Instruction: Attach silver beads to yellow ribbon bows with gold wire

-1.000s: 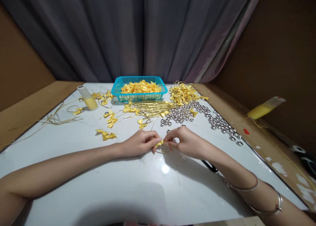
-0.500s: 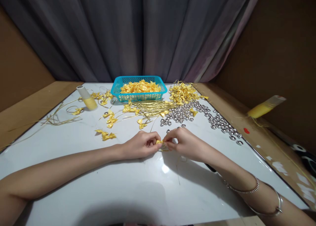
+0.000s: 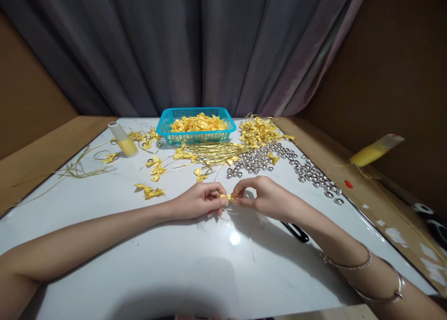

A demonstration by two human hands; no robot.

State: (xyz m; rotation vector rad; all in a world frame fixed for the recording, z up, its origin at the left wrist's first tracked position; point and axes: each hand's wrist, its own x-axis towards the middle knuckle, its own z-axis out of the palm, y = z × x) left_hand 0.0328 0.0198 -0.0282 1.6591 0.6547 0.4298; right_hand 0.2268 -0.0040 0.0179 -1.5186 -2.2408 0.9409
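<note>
Our left hand (image 3: 200, 201) pinches a small yellow bow (image 3: 224, 197), our right hand (image 3: 268, 196) pinches its other end, and silver beads (image 3: 253, 161) lie just beyond us

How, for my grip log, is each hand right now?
Left hand: closed, pinching a bow.
Right hand: closed, fingertips pinching the bow's other end.

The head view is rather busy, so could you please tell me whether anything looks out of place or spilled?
Mildly: silver beads lie loose, trailing along the table toward its right edge, and white scraps litter the brown surface beyond. Nothing looks clearly damaged.
</note>
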